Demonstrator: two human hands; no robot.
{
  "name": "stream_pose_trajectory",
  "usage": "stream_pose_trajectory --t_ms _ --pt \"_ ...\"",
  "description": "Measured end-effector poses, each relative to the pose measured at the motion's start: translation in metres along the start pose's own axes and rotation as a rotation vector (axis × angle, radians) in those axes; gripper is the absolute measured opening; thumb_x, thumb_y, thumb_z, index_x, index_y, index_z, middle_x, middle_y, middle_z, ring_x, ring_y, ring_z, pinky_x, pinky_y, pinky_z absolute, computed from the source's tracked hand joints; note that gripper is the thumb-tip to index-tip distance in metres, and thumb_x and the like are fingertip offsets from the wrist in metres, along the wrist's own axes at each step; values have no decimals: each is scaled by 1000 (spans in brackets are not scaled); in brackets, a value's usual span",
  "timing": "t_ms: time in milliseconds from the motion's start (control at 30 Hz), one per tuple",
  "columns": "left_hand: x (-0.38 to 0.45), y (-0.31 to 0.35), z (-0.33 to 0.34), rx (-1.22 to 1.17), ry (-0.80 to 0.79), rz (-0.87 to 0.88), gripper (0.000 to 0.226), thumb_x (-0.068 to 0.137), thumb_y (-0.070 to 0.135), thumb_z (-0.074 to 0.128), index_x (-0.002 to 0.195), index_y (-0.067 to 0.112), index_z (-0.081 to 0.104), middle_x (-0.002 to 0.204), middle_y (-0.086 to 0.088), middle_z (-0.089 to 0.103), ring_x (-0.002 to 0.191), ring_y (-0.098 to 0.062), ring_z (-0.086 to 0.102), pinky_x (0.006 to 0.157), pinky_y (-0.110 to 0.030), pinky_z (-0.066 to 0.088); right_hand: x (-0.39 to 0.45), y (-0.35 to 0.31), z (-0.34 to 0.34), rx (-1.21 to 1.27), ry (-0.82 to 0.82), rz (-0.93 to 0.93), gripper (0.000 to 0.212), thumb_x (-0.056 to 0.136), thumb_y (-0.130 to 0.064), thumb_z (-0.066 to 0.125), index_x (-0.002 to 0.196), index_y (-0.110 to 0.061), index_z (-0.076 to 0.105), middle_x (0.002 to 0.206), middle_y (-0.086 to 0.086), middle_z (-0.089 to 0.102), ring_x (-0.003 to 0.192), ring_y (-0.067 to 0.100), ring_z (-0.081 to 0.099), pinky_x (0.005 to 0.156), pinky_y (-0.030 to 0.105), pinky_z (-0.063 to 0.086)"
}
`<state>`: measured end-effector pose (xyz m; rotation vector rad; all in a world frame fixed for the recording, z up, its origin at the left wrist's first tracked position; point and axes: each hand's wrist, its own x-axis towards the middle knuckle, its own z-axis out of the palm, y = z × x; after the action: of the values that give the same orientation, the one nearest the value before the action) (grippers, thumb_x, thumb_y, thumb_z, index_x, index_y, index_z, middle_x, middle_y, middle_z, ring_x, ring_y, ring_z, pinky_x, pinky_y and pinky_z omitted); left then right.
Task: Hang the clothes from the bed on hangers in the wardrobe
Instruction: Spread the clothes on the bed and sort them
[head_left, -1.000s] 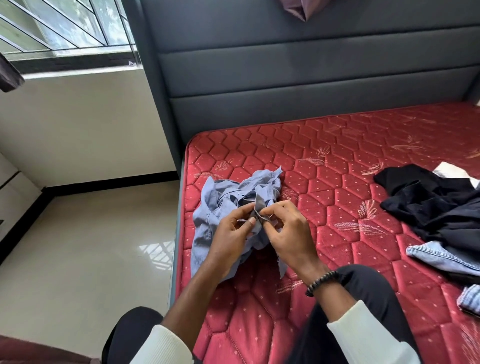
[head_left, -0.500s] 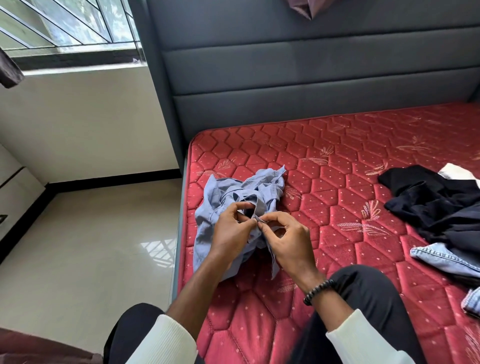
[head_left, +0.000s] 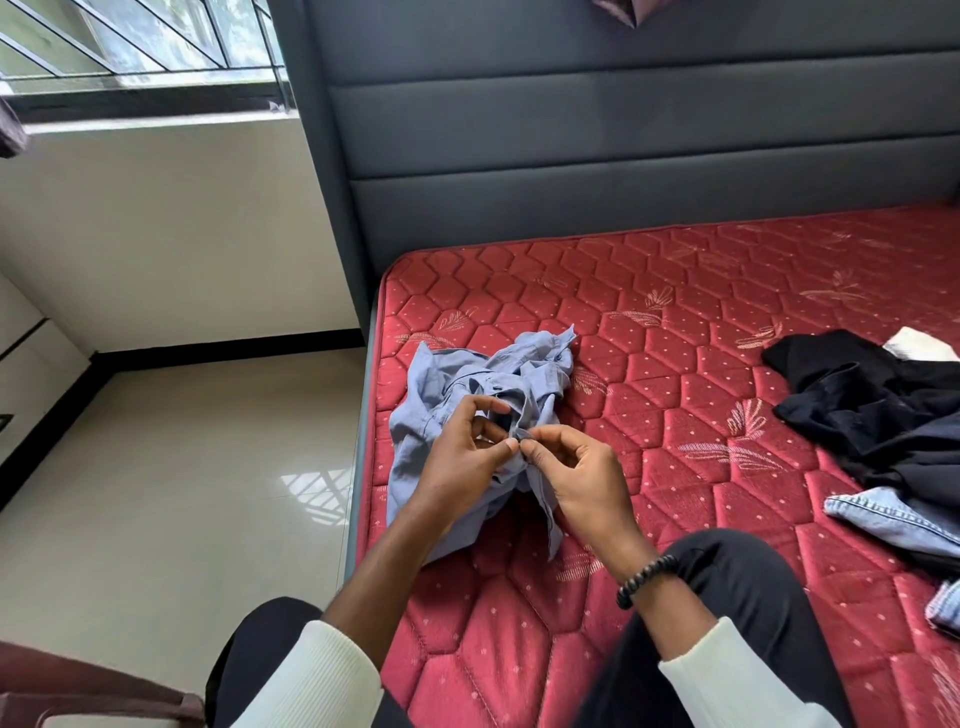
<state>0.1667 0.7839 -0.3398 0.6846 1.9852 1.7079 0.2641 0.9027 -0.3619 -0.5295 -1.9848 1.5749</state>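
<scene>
Blue shirt (head_left: 483, 410) crumpled near mattress (head_left: 675, 364) left edge. Left hand (head_left: 462, 462) and right hand (head_left: 582, 473) both pinch its front edge, probably at a button; too small to confirm. Light, limp, wrinkly fabric: hold by collar or shoulders for hanging.

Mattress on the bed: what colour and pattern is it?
The mattress is red, quilted in hexagons with small pale dots and leaf sprigs; the head view shows it.

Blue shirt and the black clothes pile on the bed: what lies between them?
Only bare red mattress lies between the blue shirt and the black clothes pile, as the head view shows; nothing rests on that stretch.
</scene>
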Motion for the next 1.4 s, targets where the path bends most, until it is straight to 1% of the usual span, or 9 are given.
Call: stream_pose_trajectory --t_ms 400,600,733,833,933,1067,1200,1300,1400 --pt "1 -8 -9 261 -79 74 35 90 15 63 114 36 50 78 8 71 72 -15 65 82 -52 55 6 5 -8 -598 -141 -453 19 87 -17 71 105 -20 65 97 -7 67 89 8 63 84 29 53" --pt "-3 9 -4 434 -111 256 69 87 -1 57 139 41 37 81 4 66 59 -5 59 67 -29 53 17 -8 -14 -513 -92 -465 20 83 -8 73 97 -20 69 92 -6 66 82 5 62 80 21 51" --pt "10 5 -5 623 -109 287 35 89 4 58 117 25 63 89 4 71 77 -9 66 72 -27 52 19 -7 -17 -565 -93 -525 14 83 -6 76 93 -16 73 87 -2 65 78 10 64 76 26 53" --pt "12 3 -1 693 -58 302 11 95 19 59 105 15 62 85 -6 72 80 -25 66 71 -37 51 18 -6 -16 -600 -25 -511 14 82 -6 78 91 -15 73 84 -2 65 75 11 63 74 24 52" --pt "8 1 6 733 -12 320 12 98 26 53 95 14 54 81 -12 68 78 -32 61 68 -44 47 18 -4 -9 -614 102 -463 13 82 -7 77 84 -15 67 80 -2 63 72 13 60 70 27 49" --pt "0 -1 16 685 -31 315 4 94 20 51 92 18 48 86 -11 67 83 -32 60 70 -43 43 20 -2 3 -546 265 -337 19 77 -5 73 84 -16 59 82 -2 58 70 10 50 67 18 39" --pt "3 -10 10 529 71 192 22 79 32 56 98 22 56 82 7 69 82 -16 66 73 -39 52 30 0 9 -447 183 -290 26 76 -2 72 92 -17 58 89 -2 60 76 9 51 72 18 41" --pt "20 -9 -2 398 266 151 15 82 19 61 96 23 61 73 8 64 71 -18 64 68 -39 52 32 6 6 -450 112 -220 27 78 -3 69 97 -19 60 94 -3 61 77 12 57 74 15 44" --pt "37 4 -13 285 332 166 27 88 8 65 103 30 57 75 8 61 62 -8 58 62 -28 47 37 11 -6 -466 100 -153 19 83 -5 68 91 -22 70 82 -10 67 74 4 59 70 13 43"
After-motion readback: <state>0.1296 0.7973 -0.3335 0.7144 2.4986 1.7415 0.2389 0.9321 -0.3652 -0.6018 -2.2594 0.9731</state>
